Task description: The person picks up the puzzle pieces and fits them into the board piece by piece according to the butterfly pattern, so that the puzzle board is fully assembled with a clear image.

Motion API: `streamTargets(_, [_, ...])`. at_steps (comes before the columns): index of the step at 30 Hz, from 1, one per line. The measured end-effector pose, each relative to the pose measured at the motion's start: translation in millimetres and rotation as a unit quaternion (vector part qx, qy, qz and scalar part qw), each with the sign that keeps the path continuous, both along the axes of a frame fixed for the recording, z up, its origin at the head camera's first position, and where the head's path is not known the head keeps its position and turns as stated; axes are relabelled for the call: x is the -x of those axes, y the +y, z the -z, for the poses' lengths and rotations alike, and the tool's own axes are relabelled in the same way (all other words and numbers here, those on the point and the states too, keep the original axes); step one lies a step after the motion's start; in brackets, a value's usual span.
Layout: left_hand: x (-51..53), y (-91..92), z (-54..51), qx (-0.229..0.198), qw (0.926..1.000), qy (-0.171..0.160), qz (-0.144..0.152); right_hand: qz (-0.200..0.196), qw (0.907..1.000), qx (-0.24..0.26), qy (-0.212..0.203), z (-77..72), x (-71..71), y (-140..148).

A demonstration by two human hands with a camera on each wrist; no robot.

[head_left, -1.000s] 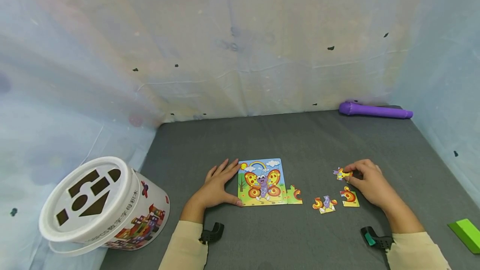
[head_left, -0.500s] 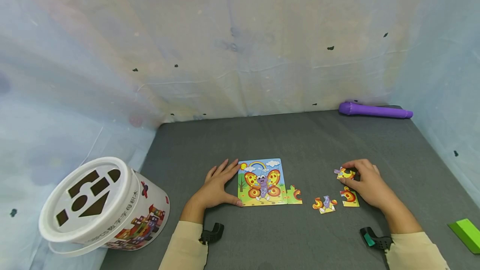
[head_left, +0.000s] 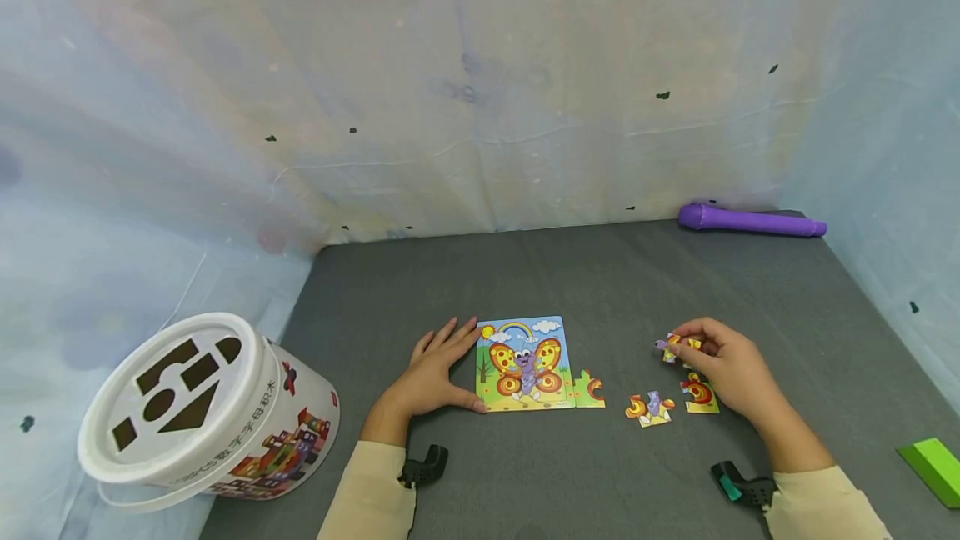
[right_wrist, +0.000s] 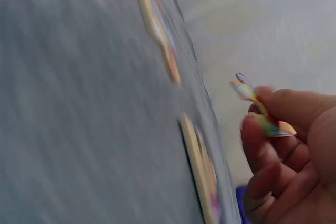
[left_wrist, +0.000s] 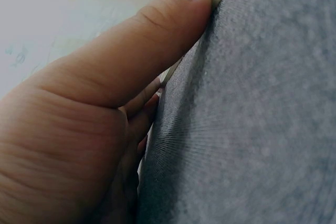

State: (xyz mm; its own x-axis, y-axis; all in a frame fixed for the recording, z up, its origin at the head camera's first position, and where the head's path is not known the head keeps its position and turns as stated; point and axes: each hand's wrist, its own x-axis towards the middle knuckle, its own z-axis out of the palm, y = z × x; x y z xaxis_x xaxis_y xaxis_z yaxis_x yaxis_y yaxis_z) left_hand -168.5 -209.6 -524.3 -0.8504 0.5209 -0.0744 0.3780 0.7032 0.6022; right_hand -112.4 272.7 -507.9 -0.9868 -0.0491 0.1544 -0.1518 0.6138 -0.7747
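A square butterfly picture board (head_left: 525,365) lies on the grey table. My left hand (head_left: 427,377) rests at its left edge with fingers spread, thumb at the near corner. Against the board's right side lies a green jigsaw piece (head_left: 585,390). My right hand (head_left: 738,369) pinches a yellow-and-purple jigsaw piece (head_left: 670,348) between thumb and fingers, which hide part of it. In the right wrist view this held piece (right_wrist: 244,90) is tilted and clear of the table. Two more jigsaw pieces lie nearby: one with a red-orange swirl (head_left: 701,396), one with purple and orange (head_left: 652,409).
At left stands a white bucket (head_left: 300,407) with shaped holes in its lid. A purple microphone-shaped object (head_left: 750,221) lies by the back wall. On the right side is a green block (head_left: 932,469). Patterned cloth walls enclose the table.
My right hand has moved a little left, with the jigsaw piece turning and shifting in its fingers. My left hand and the board stay where they were.
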Motion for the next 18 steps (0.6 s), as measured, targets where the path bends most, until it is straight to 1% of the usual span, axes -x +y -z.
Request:
streamTargets(6, [0.5,0.1,-0.1,0.0,1.0,0.002,0.001,-0.04,0.9975,0.045,-0.037,-6.3,-3.1,-24.7])
streamTargets(10, [0.6,-0.3,-0.3,0.004,1.0,-0.001,0.002,-0.071,0.9938,0.061,-0.06,-8.2,-4.2,-40.5])
streamTargets(12, [0.5,-0.6,-0.1,0.004,1.0,-0.001,0.004,-0.086,0.9908,0.075,-0.072,-7.9,-4.4,-48.1])
streamTargets(15, [0.3,-1.1,0.5,0.004,1.0,-0.002,0.003,-0.106,0.9835,0.114,-0.093,-6.7,-3.6,-59.8])
streamTargets(18, [0.1,-1.2,0.9,0.003,1.0,-0.002,0.001,-0.118,0.9783,0.141,-0.095,-5.7,-1.1,-71.6])
